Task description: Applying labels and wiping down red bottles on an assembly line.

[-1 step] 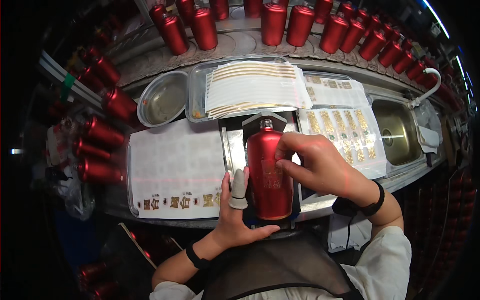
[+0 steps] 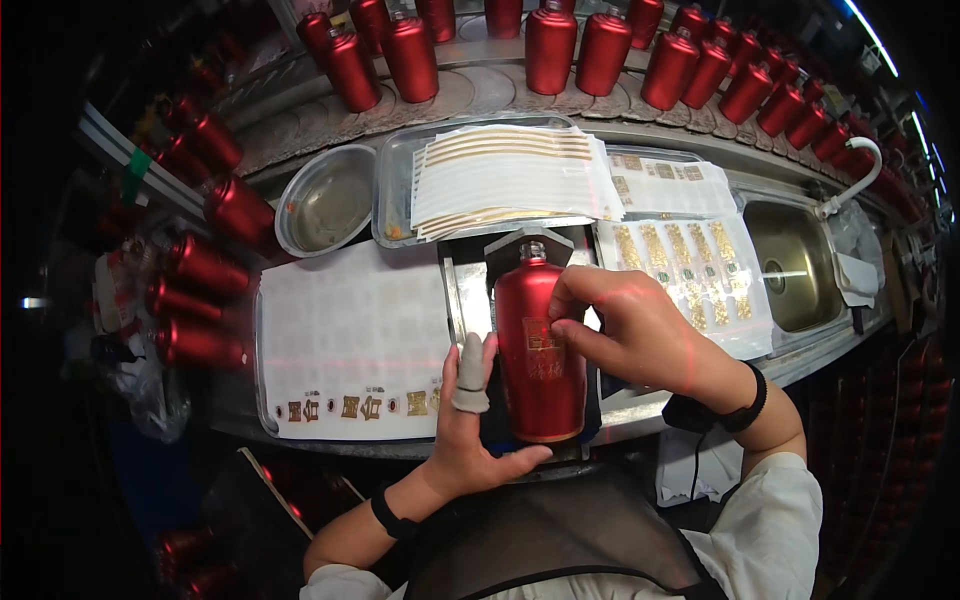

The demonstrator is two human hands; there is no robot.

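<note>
A red metallic bottle (image 2: 540, 400) lies on its back in front of me, neck away from me, with its shoulder at a dark angled holder (image 2: 500, 243). Gold decal characters (image 2: 544, 350) show on its front. My right hand (image 2: 625, 325) reaches over the bottle's right side, thumb and forefinger pinched at the decal's right edge. Whatever is between those fingertips is too small to make out. To the left of the bottle, my left hand (image 2: 465, 440) has its fingers spread, the thumb pointing to the bottle's base. A grey finger cot (image 2: 471, 375) covers one finger.
On the left lies a white decal sheet (image 2: 350, 330) with gold marks. Behind stand a metal bowl (image 2: 288, 235) and a tray (image 2: 393, 225) of stacked sheets (image 2: 510, 180). More decal sheets (image 2: 690, 270) lie right, before a sink (image 2: 800, 290). Red bottles (image 2: 550, 55) line the conveyor.
My left hand has shifted slightly, its thumb drawn a little to the left. The gold decal now shows more clearly on the bottle. My right hand stays nearly in place.
</note>
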